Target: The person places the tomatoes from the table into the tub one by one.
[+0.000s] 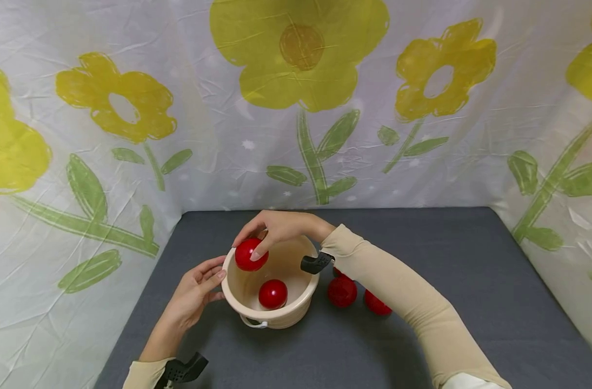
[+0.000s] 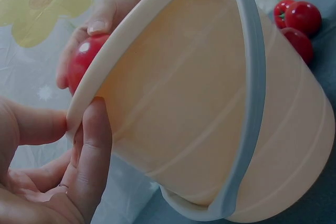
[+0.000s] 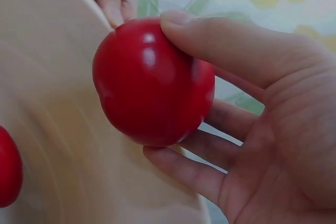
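Note:
A cream bucket (image 1: 288, 321) stands on the dark table, its pale grey handle (image 2: 255, 77) hanging down on the near side. My left hand (image 1: 188, 296) pinches the bucket's left rim between thumb and fingers. Over the left part of the bucket's mouth, my right hand (image 1: 287, 226) holds a shiny red tomato (image 1: 247, 259), thumb on one side and fingers on the other. In the right wrist view this tomato (image 3: 152, 85) is right at the rim. Another red tomato (image 1: 273, 294) lies on the bucket's floor.
Several more red tomatoes (image 1: 341, 292) lie on the dark table (image 1: 446, 254) just right of the bucket, partly hidden under my right forearm. One shows a green stem end in the left wrist view. Behind the table hangs a white cloth (image 1: 208, 178) with yellow flowers.

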Motion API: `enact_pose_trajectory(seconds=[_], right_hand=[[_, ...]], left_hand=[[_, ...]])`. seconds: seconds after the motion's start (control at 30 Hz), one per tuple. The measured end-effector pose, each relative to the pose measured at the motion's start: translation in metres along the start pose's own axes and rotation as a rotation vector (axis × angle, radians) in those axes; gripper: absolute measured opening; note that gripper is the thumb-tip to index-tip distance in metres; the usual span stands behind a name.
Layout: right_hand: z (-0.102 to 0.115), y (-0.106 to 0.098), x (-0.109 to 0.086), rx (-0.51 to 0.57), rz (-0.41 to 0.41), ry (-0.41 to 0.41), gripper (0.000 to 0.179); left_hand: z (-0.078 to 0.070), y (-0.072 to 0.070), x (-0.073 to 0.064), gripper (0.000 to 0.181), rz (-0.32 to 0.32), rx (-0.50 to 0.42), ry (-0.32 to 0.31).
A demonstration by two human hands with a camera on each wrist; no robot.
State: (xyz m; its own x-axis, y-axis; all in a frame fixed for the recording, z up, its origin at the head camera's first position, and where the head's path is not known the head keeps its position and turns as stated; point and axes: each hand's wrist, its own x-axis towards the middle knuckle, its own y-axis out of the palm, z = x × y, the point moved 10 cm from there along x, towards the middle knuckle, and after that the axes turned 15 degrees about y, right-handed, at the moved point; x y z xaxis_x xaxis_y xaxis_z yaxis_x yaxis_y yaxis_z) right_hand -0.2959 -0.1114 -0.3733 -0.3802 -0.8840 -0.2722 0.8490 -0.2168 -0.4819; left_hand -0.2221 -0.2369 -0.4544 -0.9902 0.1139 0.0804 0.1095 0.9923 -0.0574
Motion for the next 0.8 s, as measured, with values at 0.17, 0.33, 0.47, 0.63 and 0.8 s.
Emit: enact_pose_trajectory(seconds=[0.17, 0.33, 0.47, 0.63, 0.8], right_hand=[[-0.007, 0.005, 0.003, 0.023, 0.010, 0.016, 0.045], [-0.015, 0.009, 0.003, 0.045, 0.014, 0.038, 0.043], [-0.017, 0.012, 0.004, 0.055, 0.020, 0.046, 0.041], [-0.013, 0.010, 0.003, 0.075, 0.018, -0.007, 0.041], [-0.010, 0.008, 0.001, 0.053, 0.017, -0.032, 0.041]], left_hand=[[0.000, 0.000, 0.000, 0.056, 0.003, -0.010, 0.003], [-0.001, 0.002, 0.000, 0.056, 0.012, -0.027, 0.014], [-0.001, 0.001, 0.000, 0.056, 0.011, -0.023, 0.013], [0.000, 0.001, 0.000, 0.056, 0.007, -0.016, 0.005], [0.000, 0.001, 0.000, 0.056, 0.008, -0.023, 0.003]])
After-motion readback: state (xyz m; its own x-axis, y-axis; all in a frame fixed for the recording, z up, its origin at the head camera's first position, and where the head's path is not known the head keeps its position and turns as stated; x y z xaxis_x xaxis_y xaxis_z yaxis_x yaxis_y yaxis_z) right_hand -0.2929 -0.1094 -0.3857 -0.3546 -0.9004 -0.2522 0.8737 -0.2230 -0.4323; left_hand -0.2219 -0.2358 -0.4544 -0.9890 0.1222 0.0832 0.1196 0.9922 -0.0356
